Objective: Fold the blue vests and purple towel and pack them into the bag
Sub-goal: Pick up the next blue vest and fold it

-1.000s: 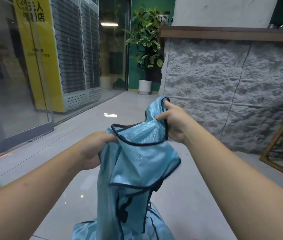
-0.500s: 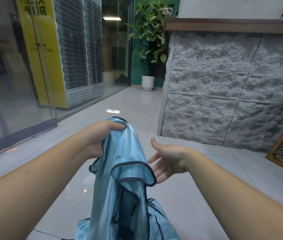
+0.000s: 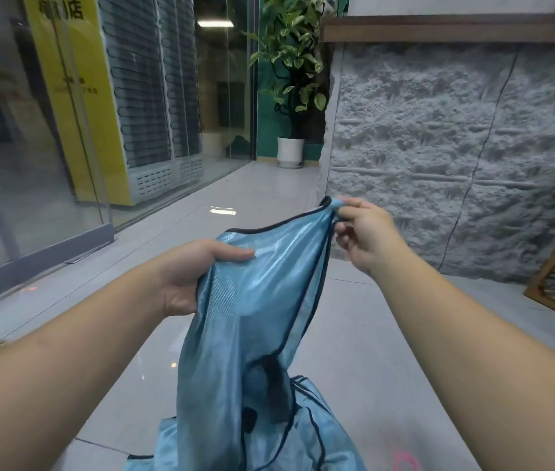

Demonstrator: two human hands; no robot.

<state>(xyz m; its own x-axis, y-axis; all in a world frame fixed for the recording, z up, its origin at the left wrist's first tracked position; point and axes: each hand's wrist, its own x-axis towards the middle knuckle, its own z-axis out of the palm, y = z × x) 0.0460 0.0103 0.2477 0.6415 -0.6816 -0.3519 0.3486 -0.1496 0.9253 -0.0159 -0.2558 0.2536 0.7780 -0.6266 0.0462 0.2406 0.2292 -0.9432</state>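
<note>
We recorded a wide run of pale tiled floor (image 3: 388,334) ahead of us, open from our feet back to the far wall, bounded on the left by a glass partition (image 3: 31,164) with a grey base rail and on the right by a rough grey stone-faced counter (image 3: 439,147) topped with a wooden ledge (image 3: 456,27). A wooden frame leg (image 3: 554,277) cut into the floor space at the far right edge. A potted plant (image 3: 291,79) in a white pot stood at the far end of the corridor, just beside the counter's corner. We held one blue vest (image 3: 252,300) up in the air between us and the floor; its dark-trimmed top edge ran taut and slanted from the lower left up to the right, and the rest hung down in loose folds. More blue fabric (image 3: 303,443) with dark trim lay bunched at the bottom of the view, under the hanging vest; we could not tell whether the two touched. Our left hand (image 3: 191,273) was closed on the vest's left side, thumb lying flat over the cloth and fingers hidden behind it. Our right hand (image 3: 364,232) was higher and well apart from the left, thumb and forefinger pinched on the vest's upper corner, the other fingers curled loosely. A pink mark (image 3: 401,460) showed at the bottom right; we could not identify it.
</note>
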